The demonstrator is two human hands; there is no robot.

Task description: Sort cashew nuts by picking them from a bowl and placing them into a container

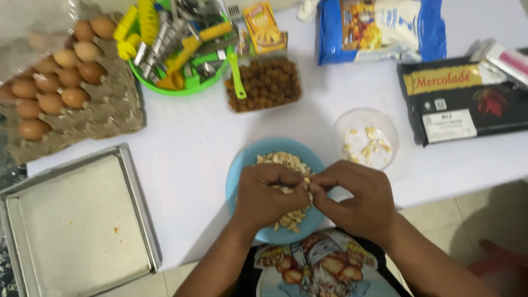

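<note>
My left hand [270,193] and my right hand [355,193] meet fingertip to fingertip over a blue bowl [242,165] of pale cashew nuts [283,159]. Both pinch one cashew between them, right above the pile. To the right of the bowl stands a clear plastic container [367,137] with a few broken nut pieces in it.
A metal baking tray [77,220] lies at the left. An egg carton [60,82], a green bowl of utensils [176,49] and a clear tub of brown raisins [265,83] sit at the back. A blue bag [379,27] and a black chocolate package [459,99] lie at the right.
</note>
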